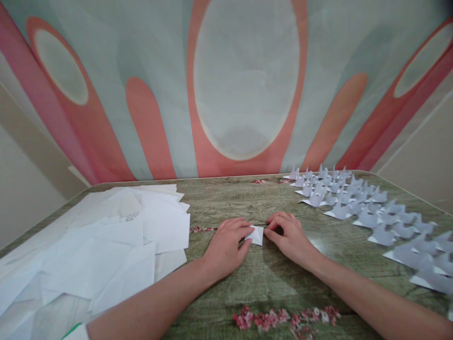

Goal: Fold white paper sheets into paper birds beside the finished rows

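Observation:
A small folded square of white paper [257, 236] lies on the wood-patterned table between my two hands. My left hand [228, 243] holds the paper's left side, with the thumb at the near edge and the fingers over the far corner. At the paper's right edge, my right hand [288, 234] has its thumb and index finger pinched together. The fingertips partly hide the contact there, and the exact fold under them is too small to make out.
Loose white paper sheets [102, 245] overlap in a wide spread on the left. Rows of folded paper cranes [368, 219] stand along the right side. The tabletop [226, 200] bears printed flowers [279, 318]. Behind it hangs a patterned backdrop [244, 85].

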